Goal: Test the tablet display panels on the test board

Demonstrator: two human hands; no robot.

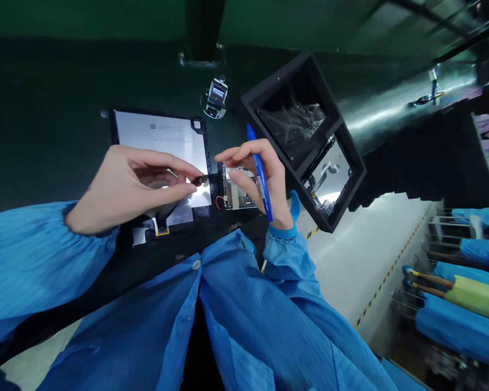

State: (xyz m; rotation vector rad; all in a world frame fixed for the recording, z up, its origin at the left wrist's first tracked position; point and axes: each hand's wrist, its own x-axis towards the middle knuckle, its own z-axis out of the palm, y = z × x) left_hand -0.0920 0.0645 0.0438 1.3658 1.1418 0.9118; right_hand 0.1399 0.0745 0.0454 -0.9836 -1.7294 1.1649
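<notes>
- left hand [142, 184]: fingers pinched on a small dark part [201, 180], held just over the right edge of the panel
- right hand [261, 174]: fingers clenched around a blue marker [261, 179], fingertips reaching toward the small part
- panel [158, 136]: white-backed, flat on the table [65, 108], left of center
- board [236, 190]: just beside the panel, partly under the right hand, with a red wire [219, 202] at its edge
- upper center: tally counter [217, 96]
- right of the hands: black tray [297, 130], tilted in view, with clear plastic pieces
- far right: blue smocks [460, 320] on a rack
</notes>
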